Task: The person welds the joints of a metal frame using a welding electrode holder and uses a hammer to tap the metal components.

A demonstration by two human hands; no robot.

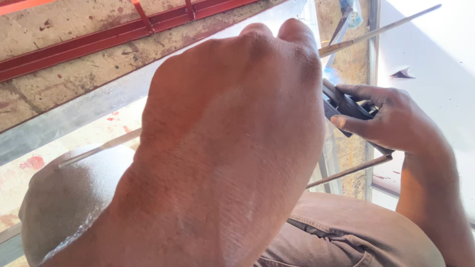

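- The left hand (232,133) fills the foreground, its back to the camera, skin creased and dusty, knuckles curled away toward the top of the frame; the fingers are hidden behind it, so whether it grips anything cannot be told.
- Below it, bent knees in worn brown trousers (341,232) with a stitched seam; the left knee (69,198) looks pale in hard sunlight.
- Right of the big hand, the right hand (396,123) is closed around a dark, blocky hand tool (341,106), thumb laid flat along its side, fingers wrapped behind it; the tool's front end disappears behind the left hand.
- A thin grey metal rod (376,32) runs diagonally from behind the left hand's knuckles to the upper right; a second thin rod (346,172) slants beneath the right hand's wrist.
- Beyond, a long pale aluminium frame rail (74,118) crosses a stained concrete floor (74,20) flecked with red paint.
- Farthest back, red-painted steel bars (99,39) lie along the floor; at right, a bright white sheet (435,59) stands sunlit.
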